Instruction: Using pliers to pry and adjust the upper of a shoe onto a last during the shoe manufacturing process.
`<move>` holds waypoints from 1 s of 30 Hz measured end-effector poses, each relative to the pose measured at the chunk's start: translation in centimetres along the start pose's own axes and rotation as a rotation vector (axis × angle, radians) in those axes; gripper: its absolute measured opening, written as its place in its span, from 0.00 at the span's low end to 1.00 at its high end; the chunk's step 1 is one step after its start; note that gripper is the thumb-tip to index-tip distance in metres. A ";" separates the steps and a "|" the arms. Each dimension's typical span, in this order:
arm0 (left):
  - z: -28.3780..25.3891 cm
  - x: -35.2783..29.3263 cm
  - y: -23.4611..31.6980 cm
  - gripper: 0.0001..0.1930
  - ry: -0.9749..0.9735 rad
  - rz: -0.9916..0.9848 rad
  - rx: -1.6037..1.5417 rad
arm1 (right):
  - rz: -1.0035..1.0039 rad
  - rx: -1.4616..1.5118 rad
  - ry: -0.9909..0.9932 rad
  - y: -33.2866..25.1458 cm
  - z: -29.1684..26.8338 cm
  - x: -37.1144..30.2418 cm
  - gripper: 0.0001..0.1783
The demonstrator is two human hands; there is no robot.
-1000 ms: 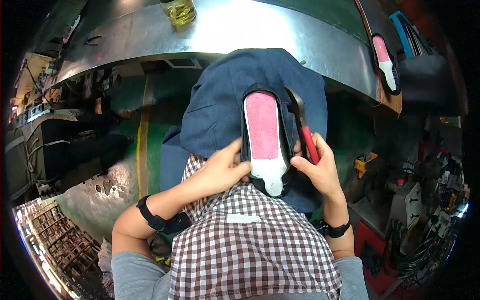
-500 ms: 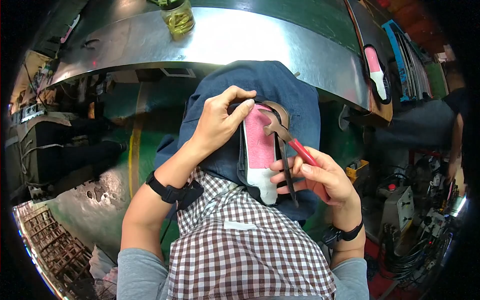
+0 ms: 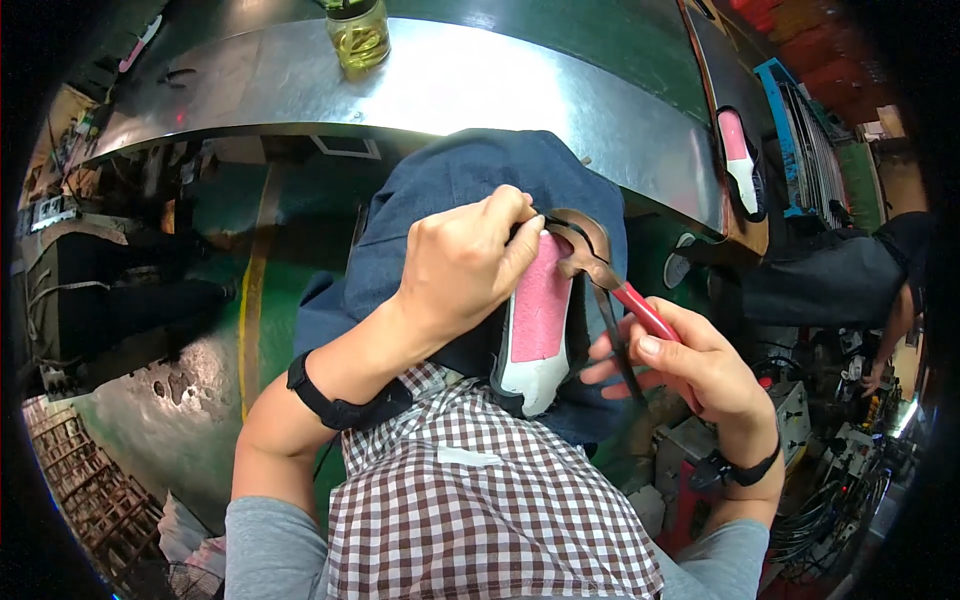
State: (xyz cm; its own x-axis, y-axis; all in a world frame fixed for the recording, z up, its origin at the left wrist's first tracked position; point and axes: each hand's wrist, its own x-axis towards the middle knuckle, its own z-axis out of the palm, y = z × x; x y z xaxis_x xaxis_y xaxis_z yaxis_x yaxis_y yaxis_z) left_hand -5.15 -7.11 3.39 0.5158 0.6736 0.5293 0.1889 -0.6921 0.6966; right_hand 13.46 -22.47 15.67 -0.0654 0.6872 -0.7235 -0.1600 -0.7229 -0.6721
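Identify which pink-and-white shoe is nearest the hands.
The lap shoe, by the left hand; the shoe at right and one at far left lie well away.

The left grip (image 3: 465, 255) covers the far end of the pink-and-white shoe (image 3: 537, 320) it holds, hiding how its curled fingers meet the edge. The red handle of the pincers (image 3: 598, 268) passes partly out of sight within the right grip (image 3: 710, 370). The jar (image 3: 360, 45) is cut off by the top edge, while a co-worker's (image 3: 830, 285) head is lost at the dark rim.
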 end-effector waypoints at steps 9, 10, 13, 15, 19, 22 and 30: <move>0.3 0.5 3.6 0.05 -0.048 0.090 0.182 | -0.063 -0.105 0.026 0.7 0.6 -2.2 0.25; 0.4 0.4 3.5 0.07 -0.083 0.058 0.174 | -0.106 -0.097 0.028 1.2 0.7 -1.9 0.22; 0.6 -0.2 2.7 0.13 -0.165 -0.039 0.059 | -0.156 -0.097 0.012 2.4 0.1 -0.9 0.16; 0.8 -1.0 1.8 0.19 -0.153 -0.068 -0.103 | -0.189 -0.104 0.025 3.3 -0.4 0.1 0.14; 2.1 -2.4 0.4 0.52 -0.322 -0.619 -0.709 | -0.255 -0.087 0.066 4.2 -0.9 1.4 0.15; 3.1 -2.8 0.5 0.58 -0.310 -0.513 -0.708 | -0.231 -0.077 0.029 3.9 -0.9 0.9 0.13; 1.9 -2.6 2.8 0.55 -0.340 -0.495 -0.386 | -0.124 -0.138 0.011 1.0 -1.9 -1.7 0.13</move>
State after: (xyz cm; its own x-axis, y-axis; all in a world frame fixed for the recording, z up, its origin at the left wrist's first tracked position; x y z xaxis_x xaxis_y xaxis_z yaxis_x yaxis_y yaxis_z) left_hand -4.35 -11.26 3.08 0.6898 0.7234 -0.0295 0.1912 -0.1427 0.9711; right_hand 15.30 -24.52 15.96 -0.0425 0.7713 -0.6351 -0.0293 -0.6363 -0.7708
